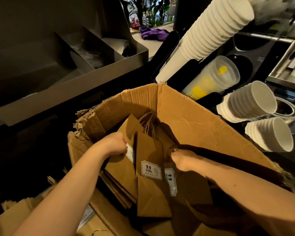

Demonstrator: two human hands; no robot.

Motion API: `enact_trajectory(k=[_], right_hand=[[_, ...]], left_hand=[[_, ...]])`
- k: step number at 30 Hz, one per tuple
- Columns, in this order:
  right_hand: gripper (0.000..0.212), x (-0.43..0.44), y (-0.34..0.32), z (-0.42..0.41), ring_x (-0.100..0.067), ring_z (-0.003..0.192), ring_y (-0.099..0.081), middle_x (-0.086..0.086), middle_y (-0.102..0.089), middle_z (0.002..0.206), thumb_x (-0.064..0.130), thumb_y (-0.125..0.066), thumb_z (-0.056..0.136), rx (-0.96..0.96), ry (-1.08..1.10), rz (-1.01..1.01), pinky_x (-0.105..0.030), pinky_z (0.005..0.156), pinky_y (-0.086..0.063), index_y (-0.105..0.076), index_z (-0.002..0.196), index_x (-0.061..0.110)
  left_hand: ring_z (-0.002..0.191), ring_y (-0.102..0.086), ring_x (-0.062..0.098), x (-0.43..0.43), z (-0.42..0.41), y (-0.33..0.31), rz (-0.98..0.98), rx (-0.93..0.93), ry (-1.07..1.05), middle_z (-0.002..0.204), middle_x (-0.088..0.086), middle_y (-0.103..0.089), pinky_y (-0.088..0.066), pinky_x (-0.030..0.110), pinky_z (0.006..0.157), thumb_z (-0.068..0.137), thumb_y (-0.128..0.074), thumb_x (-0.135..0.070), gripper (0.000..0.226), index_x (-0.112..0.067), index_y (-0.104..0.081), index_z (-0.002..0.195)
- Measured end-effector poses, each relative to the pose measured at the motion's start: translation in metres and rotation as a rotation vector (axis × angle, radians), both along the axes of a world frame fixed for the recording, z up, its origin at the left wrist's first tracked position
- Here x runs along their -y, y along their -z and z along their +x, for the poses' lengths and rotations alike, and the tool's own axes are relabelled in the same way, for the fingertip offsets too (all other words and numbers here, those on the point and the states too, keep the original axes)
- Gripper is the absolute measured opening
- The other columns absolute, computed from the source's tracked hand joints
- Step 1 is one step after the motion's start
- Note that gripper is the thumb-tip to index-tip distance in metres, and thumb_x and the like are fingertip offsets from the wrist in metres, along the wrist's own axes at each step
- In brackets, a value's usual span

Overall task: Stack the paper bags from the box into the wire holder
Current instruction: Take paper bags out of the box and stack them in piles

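Inside the torn cardboard box (194, 120), the left hand (115, 144) grips the edge of one flat brown bag among the paper bags (152, 193), which lie loose there with 9.9 labels. The right hand (183, 159) digs between them, its grasp hidden. Beyond, 3 stacks of white cups (216, 28) jut from a dark dispenser (255, 53). A steel bin (92, 65) sits on the left. A purple cloth (153, 34) lies on the far table (139, 40).

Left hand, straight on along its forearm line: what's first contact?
The upright paper bag that the left hand grips, right at its fingers. Past that, probably the twisted handles, then the far wall of the box. Depth inside is unclear.
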State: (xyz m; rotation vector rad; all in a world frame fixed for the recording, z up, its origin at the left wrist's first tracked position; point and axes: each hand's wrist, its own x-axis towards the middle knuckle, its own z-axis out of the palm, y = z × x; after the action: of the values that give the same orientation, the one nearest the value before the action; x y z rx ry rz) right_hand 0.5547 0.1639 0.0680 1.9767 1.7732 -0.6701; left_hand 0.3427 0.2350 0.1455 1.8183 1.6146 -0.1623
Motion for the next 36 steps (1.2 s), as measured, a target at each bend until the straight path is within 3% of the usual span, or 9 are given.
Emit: enact_trajectory(k=[4, 12, 15, 16, 20, 25, 27, 31, 36], right_hand=[[0.009, -0.010, -0.015, -0.003, -0.018, 0.075, -0.050, -0.008, -0.049, 0.091, 0.001, -0.040, 0.092, -0.101, 0.037, -0.096, -0.030, 0.062, -0.042, -0.047, 0.094, 0.005], [0.031, -0.012, -0.028, 0.007, -0.011, 0.063, -0.041, 0.001, -0.045, 0.068, -0.004, -0.051, 0.086, -0.459, 0.197, 0.032, -0.026, 0.059, -0.033, -0.045, 0.063, 0.017], [0.010, -0.012, -0.033, 0.007, -0.017, 0.092, -0.057, -0.009, -0.063, 0.094, 0.000, -0.057, 0.087, -0.536, 0.245, 0.074, -0.032, 0.086, -0.044, -0.064, 0.095, 0.000], [0.024, -0.014, -0.037, 0.005, -0.018, 0.100, -0.058, -0.011, -0.063, 0.106, 0.001, -0.057, 0.088, -0.508, 0.205, 0.078, -0.033, 0.093, -0.044, -0.060, 0.111, -0.004], [0.039, -0.020, -0.051, 0.003, -0.014, 0.085, -0.055, -0.004, -0.056, 0.119, 0.002, -0.044, 0.092, -0.195, -0.102, -0.002, -0.021, 0.065, -0.042, -0.054, 0.129, 0.012], [0.049, -0.022, -0.070, -0.006, -0.022, 0.110, -0.051, -0.003, -0.051, 0.133, -0.009, -0.039, 0.090, 0.097, -0.283, -0.010, -0.026, 0.080, -0.044, -0.060, 0.121, 0.023], [0.049, -0.022, -0.075, -0.011, -0.028, 0.127, -0.040, -0.007, -0.050, 0.131, -0.009, -0.043, 0.088, 0.179, -0.339, -0.006, -0.036, 0.100, -0.031, -0.059, 0.118, 0.026], [0.048, -0.017, -0.078, -0.019, -0.027, 0.121, -0.045, -0.003, -0.061, 0.112, -0.007, -0.047, 0.086, 0.204, -0.570, 0.165, -0.044, 0.110, -0.013, -0.057, 0.117, 0.028], [0.049, -0.014, -0.070, -0.024, -0.018, 0.112, -0.048, 0.003, -0.058, 0.110, -0.004, -0.054, 0.081, 0.076, -0.685, 0.613, -0.045, 0.111, -0.010, -0.058, 0.116, 0.030]], left_hand=[[0.072, -0.048, 0.014, 0.001, 0.003, 0.005, -0.045, 0.056, 0.028, 0.081, 0.000, -0.049, -0.041, 0.028, 0.067, 0.084, -0.066, -0.019, 0.015, -0.022, -0.052, 0.080], [0.106, -0.053, 0.016, 0.005, 0.001, -0.005, -0.169, 0.207, 0.038, 0.105, -0.008, -0.060, -0.041, 0.032, 0.099, 0.068, -0.081, -0.037, 0.050, -0.023, -0.055, 0.109], [0.096, -0.052, 0.016, 0.008, 0.006, -0.006, -0.123, 0.194, 0.030, 0.111, 0.000, -0.059, -0.044, 0.029, 0.088, 0.069, -0.083, -0.016, 0.061, -0.016, -0.050, 0.120], [0.096, -0.052, 0.018, 0.008, 0.007, -0.006, -0.080, 0.171, 0.030, 0.117, 0.003, -0.059, -0.044, 0.029, 0.085, 0.069, -0.081, -0.010, 0.062, -0.013, -0.049, 0.123], [0.094, -0.052, 0.019, 0.002, 0.004, -0.002, 0.049, 0.076, 0.027, 0.116, 0.006, -0.056, -0.046, 0.033, 0.082, 0.079, -0.067, -0.005, 0.055, -0.014, -0.047, 0.130], [0.064, -0.054, 0.017, 0.000, -0.004, 0.008, 0.190, 0.026, 0.246, 0.092, 0.006, -0.062, -0.044, 0.028, 0.052, 0.084, -0.050, 0.001, 0.097, -0.051, 0.006, 0.144], [0.064, -0.055, 0.014, -0.002, -0.003, 0.011, 0.213, 0.031, 0.290, 0.111, -0.006, -0.061, -0.042, 0.024, 0.051, 0.084, -0.047, 0.005, 0.094, -0.055, -0.007, 0.143], [0.120, -0.052, 0.011, -0.010, -0.003, 0.014, 0.243, -0.029, 0.303, 0.134, -0.008, -0.054, -0.048, 0.027, 0.092, 0.086, -0.047, 0.003, 0.052, -0.032, -0.061, 0.122], [0.112, -0.055, 0.013, -0.007, 0.000, 0.007, 0.164, 0.048, 0.303, 0.125, -0.001, -0.060, -0.047, 0.028, 0.093, 0.095, -0.048, -0.012, 0.029, -0.022, -0.064, 0.117]])
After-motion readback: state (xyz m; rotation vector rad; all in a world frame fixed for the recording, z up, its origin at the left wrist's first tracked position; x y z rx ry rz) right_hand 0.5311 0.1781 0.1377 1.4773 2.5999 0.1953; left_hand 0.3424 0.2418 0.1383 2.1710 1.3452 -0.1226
